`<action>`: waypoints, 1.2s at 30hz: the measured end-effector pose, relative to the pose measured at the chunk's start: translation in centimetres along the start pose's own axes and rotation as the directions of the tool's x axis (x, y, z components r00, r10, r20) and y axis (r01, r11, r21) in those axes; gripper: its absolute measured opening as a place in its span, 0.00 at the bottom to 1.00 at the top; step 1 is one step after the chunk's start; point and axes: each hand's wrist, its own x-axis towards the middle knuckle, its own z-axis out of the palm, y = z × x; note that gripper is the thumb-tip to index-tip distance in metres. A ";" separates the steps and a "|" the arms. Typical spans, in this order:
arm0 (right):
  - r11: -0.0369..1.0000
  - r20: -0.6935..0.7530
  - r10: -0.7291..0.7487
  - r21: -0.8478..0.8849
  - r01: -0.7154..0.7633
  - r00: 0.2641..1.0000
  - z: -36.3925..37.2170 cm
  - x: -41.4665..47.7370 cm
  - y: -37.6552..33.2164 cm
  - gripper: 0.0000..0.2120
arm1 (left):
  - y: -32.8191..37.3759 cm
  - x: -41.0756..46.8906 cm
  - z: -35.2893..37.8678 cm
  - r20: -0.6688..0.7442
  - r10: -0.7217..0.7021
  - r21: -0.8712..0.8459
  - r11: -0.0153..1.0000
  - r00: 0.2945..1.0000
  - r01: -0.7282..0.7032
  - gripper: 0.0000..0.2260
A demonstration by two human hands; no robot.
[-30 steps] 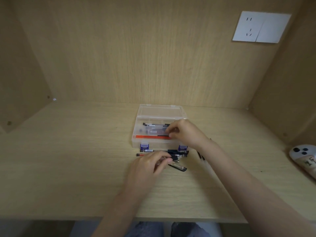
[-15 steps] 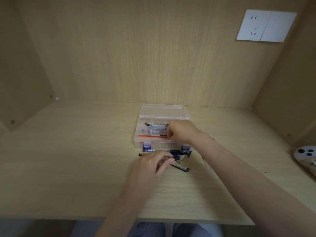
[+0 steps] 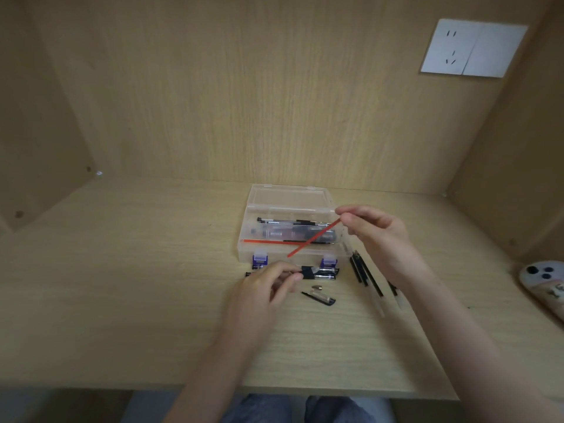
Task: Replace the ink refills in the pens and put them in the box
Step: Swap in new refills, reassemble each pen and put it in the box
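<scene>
A clear plastic box with its lid folded back and two purple latches sits mid-desk. Inside lie a pen, more pens and another red refill. My right hand pinches one end of a red ink refill and holds it slanted above the box's front right. My left hand grips a clear pen barrel with a black grip, just in front of the box. A metal pen tip and a pen cap lie loose beside it.
Several black refills and pens lie on the desk right of the box, under my right forearm. A white device rests at the right edge. Wooden walls close in the desk on three sides; a white socket plate is on the back wall.
My right hand has lifted out of the box to the right, carrying a red refill. My left hand has stayed on the pen barrel in front of the box.
</scene>
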 end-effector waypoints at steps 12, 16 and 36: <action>0.915 -0.193 0.033 0.400 0.048 0.981 -0.7 -1.8 3.1 0.09 | -0.2 0.0 0.0 -0.020 -0.025 -0.022 0.999 0.999 0.025 0.05; 0.902 -0.223 0.031 0.426 0.068 0.974 -0.6 -1.8 3.5 0.10 | -0.1 0.1 -0.1 -0.011 -0.017 -0.014 1.000 1.000 0.017 0.06; 0.895 -0.247 0.072 0.444 0.046 0.966 0.1 -2.3 4.3 0.10 | -0.1 0.0 -0.1 -0.014 -0.013 -0.023 1.000 1.000 0.013 0.05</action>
